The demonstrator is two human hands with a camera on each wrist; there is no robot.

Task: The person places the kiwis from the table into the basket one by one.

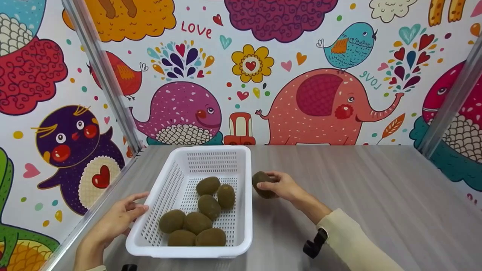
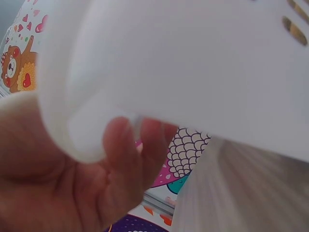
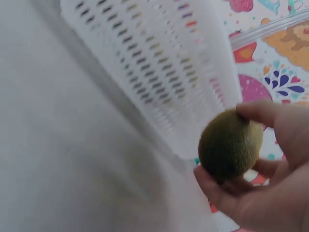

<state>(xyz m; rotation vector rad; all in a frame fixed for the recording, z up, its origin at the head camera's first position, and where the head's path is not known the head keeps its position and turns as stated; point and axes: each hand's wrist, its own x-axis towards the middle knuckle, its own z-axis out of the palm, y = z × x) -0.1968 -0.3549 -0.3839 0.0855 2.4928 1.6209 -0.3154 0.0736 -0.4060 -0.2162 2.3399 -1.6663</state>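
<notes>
A white perforated plastic basket (image 1: 246,195) stands on the table with several brown kiwis (image 1: 209,207) inside. At its left side my left hand (image 1: 116,216) holds the rim; in the left wrist view, fingers (image 2: 120,150) curl at the underside of the white rim (image 2: 91,130). Just outside the right wall, my right hand (image 1: 282,186) grips a single kiwi (image 1: 262,184) between thumb and fingers. From the right wrist, this kiwi (image 3: 231,145) appears close to the basket's wall (image 3: 159,67), partly covered by the fingers.
The grey wood-grain table (image 1: 357,195) runs up to a wall (image 1: 271,22) printed with cartoon animals. Metal posts (image 1: 109,82) stand at the left and right corners. A black strap piece (image 1: 315,242) sits at the right sleeve (image 1: 350,241).
</notes>
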